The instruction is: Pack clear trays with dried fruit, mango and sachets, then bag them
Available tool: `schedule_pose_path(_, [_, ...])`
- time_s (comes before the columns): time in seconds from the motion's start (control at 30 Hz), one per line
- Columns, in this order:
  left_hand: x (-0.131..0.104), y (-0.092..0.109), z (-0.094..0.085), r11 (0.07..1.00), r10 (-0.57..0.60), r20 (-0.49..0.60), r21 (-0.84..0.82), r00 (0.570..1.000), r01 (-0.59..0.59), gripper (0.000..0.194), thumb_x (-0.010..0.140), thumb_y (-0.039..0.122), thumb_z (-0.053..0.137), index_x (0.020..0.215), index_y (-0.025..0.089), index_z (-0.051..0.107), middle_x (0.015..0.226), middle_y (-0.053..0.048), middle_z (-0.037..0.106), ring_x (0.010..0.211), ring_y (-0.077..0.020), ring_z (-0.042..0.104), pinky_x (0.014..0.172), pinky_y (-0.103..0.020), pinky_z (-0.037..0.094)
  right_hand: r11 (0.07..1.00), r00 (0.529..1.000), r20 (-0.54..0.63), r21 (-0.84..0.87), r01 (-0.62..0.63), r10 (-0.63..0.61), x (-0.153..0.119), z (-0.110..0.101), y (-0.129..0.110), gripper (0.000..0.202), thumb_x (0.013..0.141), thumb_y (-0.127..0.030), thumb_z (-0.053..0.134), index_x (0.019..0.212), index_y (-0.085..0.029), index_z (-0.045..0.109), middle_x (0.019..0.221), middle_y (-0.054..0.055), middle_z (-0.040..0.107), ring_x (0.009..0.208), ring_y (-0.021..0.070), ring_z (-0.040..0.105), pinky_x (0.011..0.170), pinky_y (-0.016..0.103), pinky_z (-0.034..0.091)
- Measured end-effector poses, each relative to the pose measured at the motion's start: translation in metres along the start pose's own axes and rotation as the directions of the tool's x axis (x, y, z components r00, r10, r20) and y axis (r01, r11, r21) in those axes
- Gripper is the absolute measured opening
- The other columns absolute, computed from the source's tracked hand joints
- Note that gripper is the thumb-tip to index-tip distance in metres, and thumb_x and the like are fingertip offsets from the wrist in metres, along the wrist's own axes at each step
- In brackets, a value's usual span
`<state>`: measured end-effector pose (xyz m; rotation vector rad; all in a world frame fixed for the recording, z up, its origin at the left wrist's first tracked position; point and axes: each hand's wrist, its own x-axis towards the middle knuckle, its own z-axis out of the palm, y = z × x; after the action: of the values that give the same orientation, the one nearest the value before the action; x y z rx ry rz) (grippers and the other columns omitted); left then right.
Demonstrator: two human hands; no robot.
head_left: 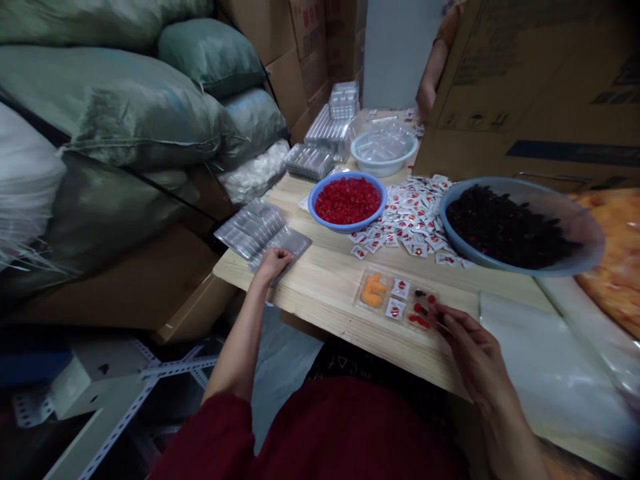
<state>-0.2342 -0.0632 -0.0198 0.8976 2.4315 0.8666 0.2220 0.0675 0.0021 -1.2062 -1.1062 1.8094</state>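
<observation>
My left hand (274,262) is closed at the near edge of a row of clear plastic trays (257,227), which lean over one another on the table's left corner. In front of me lies one filled clear tray (361,297). Orange pieces (373,290) fill its left compartment, and two printed white sachets (395,309) sit in the middle. Its right side holds red pieces (419,321) and small dark ones. My right hand (473,337) is at that right side, thumb and fingers pinched together; whatever is between the fingertips is too small to make out.
Behind the tray stand a blue bowl of red pieces (349,200), a heap of sachets (413,210) and a large basin of dark pieces (510,227). Stacked clear trays (325,133) and a pale bowl (384,150) are farther back. A person's arm (431,80) shows beside a carton (530,87).
</observation>
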Motion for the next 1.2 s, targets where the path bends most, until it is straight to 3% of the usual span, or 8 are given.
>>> schedule_pose_path(0.33, [-0.008, 0.014, 0.001, 0.983, 0.019, -0.059, 0.183, 0.998, -0.008, 0.020, 0.077, 0.032, 0.059, 0.070, 0.016, 0.069, 0.061, 0.000, 0.063, 0.063, -0.0157, 0.054, 0.059, -0.026, 0.036, 1.000, 1.000, -0.009, -0.013, 0.027, -0.027, -0.013, -0.004, 0.000, 0.033, 0.075, -0.044, 0.082, 0.101, -0.024, 0.076, 0.116, 0.006, 0.073, 0.110, 0.0245, 0.068, 0.113, 0.043, 0.044])
schedule_pose_path(0.63, [-0.008, 0.035, 0.011, 0.940, 0.027, -0.067, 0.342, 0.997, -0.002, 0.014, 0.075, 0.028, 0.066, 0.065, 0.018, 0.064, 0.074, -0.012, 0.069, 0.086, -0.0258, 0.062, 0.073, -0.031, 0.042, 0.999, 1.000, -0.025, -0.049, 0.014, -0.015, -0.013, -0.008, 0.005, 0.035, 0.074, -0.046, 0.082, 0.101, -0.025, 0.076, 0.107, 0.005, 0.076, 0.104, 0.0238, 0.070, 0.110, 0.044, 0.046])
schedule_pose_path(0.9, [-0.001, 0.013, -0.011, 0.985, -0.003, 0.109, 0.170, 0.994, -0.016, 0.026, 0.076, 0.039, 0.063, 0.065, 0.016, 0.067, 0.054, 0.000, 0.059, 0.054, -0.0137, 0.050, 0.055, -0.025, 0.037, 0.997, 1.000, -0.007, -0.069, -0.014, 0.013, -0.008, -0.003, 0.007, 0.039, 0.073, -0.047, 0.082, 0.104, -0.024, 0.076, 0.111, 0.005, 0.075, 0.104, 0.0232, 0.070, 0.107, 0.039, 0.049])
schedule_pose_path(1.07, [-0.003, 0.000, -0.010, 0.996, -0.026, 0.100, 0.089, 0.995, 0.017, 0.033, 0.073, 0.047, 0.064, 0.067, 0.015, 0.066, 0.052, 0.001, 0.057, 0.050, -0.0110, 0.046, 0.052, -0.023, 0.036, 0.998, 1.000, 0.017, -0.067, -0.005, 0.006, -0.006, 0.000, 0.008, 0.036, 0.074, -0.046, 0.082, 0.102, -0.026, 0.077, 0.121, 0.005, 0.072, 0.109, 0.0227, 0.068, 0.108, 0.037, 0.048])
schedule_pose_path(1.2, [-0.004, -0.001, -0.007, 0.990, -0.022, 0.059, 0.141, 0.998, 0.013, 0.027, 0.074, 0.042, 0.063, 0.065, 0.016, 0.065, 0.056, 0.000, 0.060, 0.055, -0.0127, 0.050, 0.055, -0.024, 0.037, 0.997, 1.000, 0.016, -0.075, -0.014, 0.015, -0.008, 0.000, 0.009, 0.037, 0.074, -0.047, 0.081, 0.104, -0.025, 0.076, 0.119, 0.006, 0.073, 0.111, 0.0231, 0.067, 0.112, 0.038, 0.044])
